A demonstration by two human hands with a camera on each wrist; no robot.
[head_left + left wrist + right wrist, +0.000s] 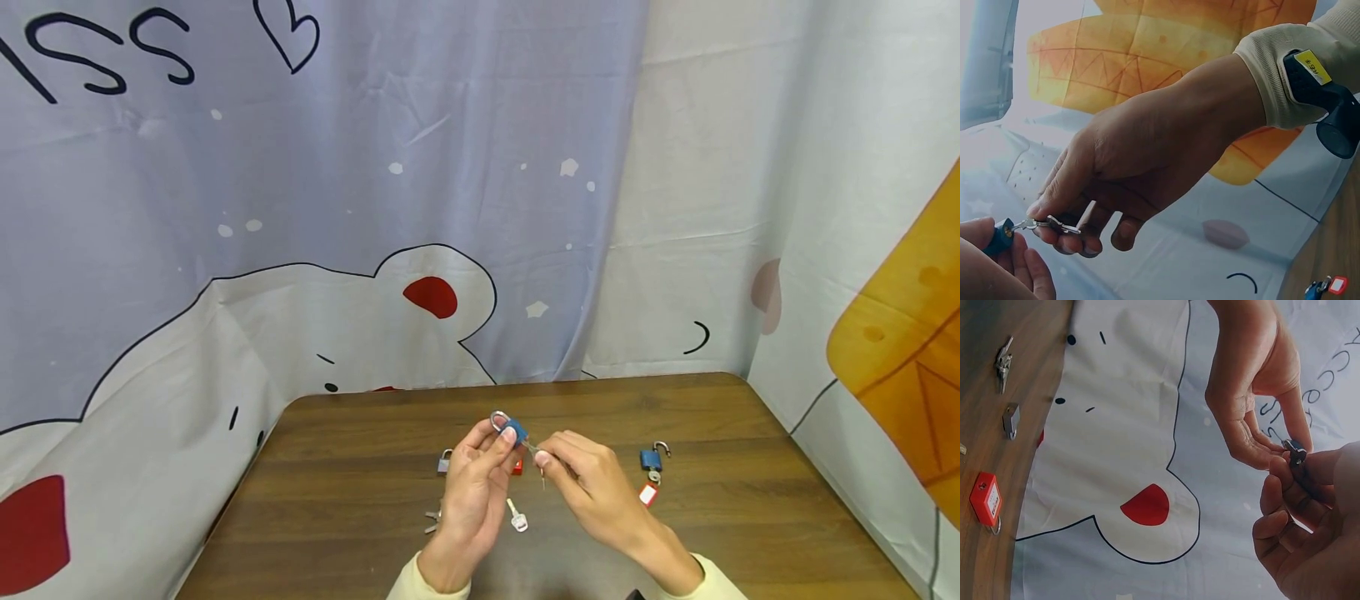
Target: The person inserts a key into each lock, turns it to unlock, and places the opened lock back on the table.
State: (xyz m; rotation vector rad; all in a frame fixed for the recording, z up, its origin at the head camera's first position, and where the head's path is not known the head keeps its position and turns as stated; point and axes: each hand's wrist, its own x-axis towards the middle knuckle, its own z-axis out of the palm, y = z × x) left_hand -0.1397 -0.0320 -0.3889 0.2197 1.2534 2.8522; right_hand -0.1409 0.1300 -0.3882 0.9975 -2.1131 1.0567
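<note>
Above the wooden table [750, 467], my left hand [501, 443] grips a small blue padlock [514, 432], its silver shackle [498, 419] pointing up. My right hand [544, 459] pinches a key [531, 447] whose tip sits at the padlock's bottom end; a second key [542, 480] dangles from the same ring. The left wrist view shows the blue padlock [1000, 238] held by fingertips at the lower left and the right hand [1047, 219] pinching the key [1022, 224]. In the right wrist view the left hand [1275, 445] and right hand [1285, 478] meet around the padlock [1294, 450].
On the table lie a grey padlock [446, 461], a red padlock [517, 468] partly hidden behind my hands, a white-headed key [517, 519], a bunch of keys [432, 521], and another blue padlock [651, 458] with open shackle and red tag [648, 495]. Printed cloth hangs behind.
</note>
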